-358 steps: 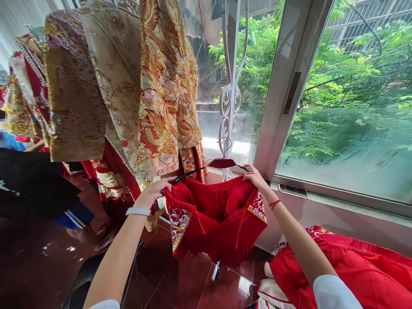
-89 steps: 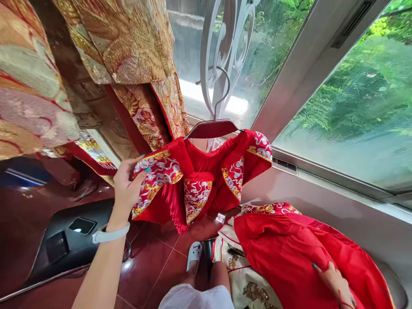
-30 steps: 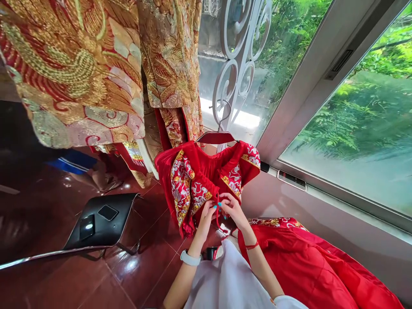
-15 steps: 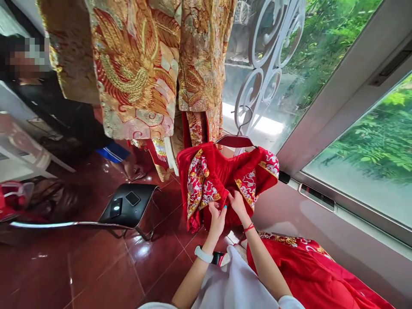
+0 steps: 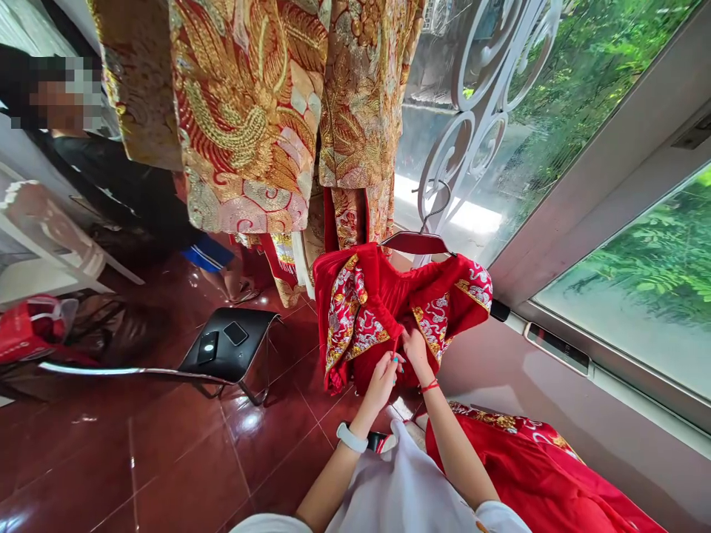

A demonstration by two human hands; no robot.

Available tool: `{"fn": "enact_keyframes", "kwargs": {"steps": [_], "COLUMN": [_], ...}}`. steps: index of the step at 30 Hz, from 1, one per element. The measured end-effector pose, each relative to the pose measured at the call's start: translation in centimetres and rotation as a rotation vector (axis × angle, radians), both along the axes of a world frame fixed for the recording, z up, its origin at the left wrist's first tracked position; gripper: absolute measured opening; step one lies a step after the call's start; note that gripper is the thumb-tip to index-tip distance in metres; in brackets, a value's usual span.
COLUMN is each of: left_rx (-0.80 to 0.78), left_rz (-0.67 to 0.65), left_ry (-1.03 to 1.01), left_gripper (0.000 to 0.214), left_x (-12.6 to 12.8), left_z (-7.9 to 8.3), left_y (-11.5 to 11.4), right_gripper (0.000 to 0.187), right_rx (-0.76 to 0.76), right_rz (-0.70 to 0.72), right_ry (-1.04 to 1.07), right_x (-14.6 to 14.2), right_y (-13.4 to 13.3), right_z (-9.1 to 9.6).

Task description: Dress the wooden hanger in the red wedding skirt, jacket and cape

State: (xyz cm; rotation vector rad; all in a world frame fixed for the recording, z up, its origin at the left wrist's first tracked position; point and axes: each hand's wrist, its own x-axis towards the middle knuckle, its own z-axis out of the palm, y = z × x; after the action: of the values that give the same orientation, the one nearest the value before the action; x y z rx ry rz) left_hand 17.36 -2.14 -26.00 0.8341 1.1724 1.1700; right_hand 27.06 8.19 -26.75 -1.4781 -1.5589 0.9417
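A folded red embroidered skirt hangs from a dark red hanger hooked on a white scrolled window grille. My left hand and my right hand meet at the skirt's lower middle. Both are closed, pinching a thin red tie cord between them. A white band is on my left wrist, a red string on my right.
Gold and red embroidered robes hang close at the upper left. A black chair with two phones on it stands on the red tiled floor. Another red garment lies at the lower right. A person in dark clothes stands at far left.
Both hands came together at the skirt's front and stay there on the cord. The view has shifted slightly left and back; the skirt hangs in the same place.
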Motion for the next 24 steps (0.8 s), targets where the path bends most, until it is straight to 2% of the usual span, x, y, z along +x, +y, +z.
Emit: {"fn": "enact_keyframes", "kwargs": {"steps": [2, 4, 7, 10, 14, 16, 19, 21, 24], "left_rx": [0.032, 0.073, 0.084, 0.080, 0.063, 0.040, 0.025, 0.041, 0.053], "left_rz": [0.048, 0.073, -0.005, -0.117, -0.197, -0.230, -0.279, -0.360, -0.488], "left_ry": [0.055, 0.123, 0.196, 0.222, 0.225, 0.235, 0.258, 0.245, 0.197], "left_gripper": [0.021, 0.017, 0.026, 0.041, 0.053, 0.049, 0.038, 0.030, 0.027], "left_x": [-0.4, -0.8, -1.3, -1.6, -1.8, -1.8, -2.0, -2.3, -2.8], "left_z": [0.6, 1.5, 2.6, 2.9, 2.7, 3.1, 4.5, 5.5, 6.1], "left_y": [-0.2, -0.7, -1.8, -3.3, -4.7, -5.2, -5.8, -6.2, -7.0], "right_gripper": [0.030, 0.023, 0.015, 0.015, 0.029, 0.031, 0.031, 0.032, 0.031], "right_rx": [0.003, -0.024, -0.114, -0.216, -0.246, -0.220, -0.141, -0.190, -0.344], "right_rz": [0.019, 0.100, 0.353, 0.580, 0.781, 0.783, 0.559, 0.461, 0.361], "right_ry": [0.010, 0.052, 0.180, 0.205, 0.080, 0.053, 0.043, 0.085, 0.144], "right_x": [0.4, 1.2, 2.7, 4.4, 6.4, 7.2, 7.8, 7.7, 6.5], "right_y": [-1.4, -3.5, -7.0, -9.5, -10.5, -10.3, -9.3, -8.5, -7.3], "right_z": [1.1, 2.3, 4.5, 7.0, 10.5, 11.3, 10.4, 8.1, 3.4]}}
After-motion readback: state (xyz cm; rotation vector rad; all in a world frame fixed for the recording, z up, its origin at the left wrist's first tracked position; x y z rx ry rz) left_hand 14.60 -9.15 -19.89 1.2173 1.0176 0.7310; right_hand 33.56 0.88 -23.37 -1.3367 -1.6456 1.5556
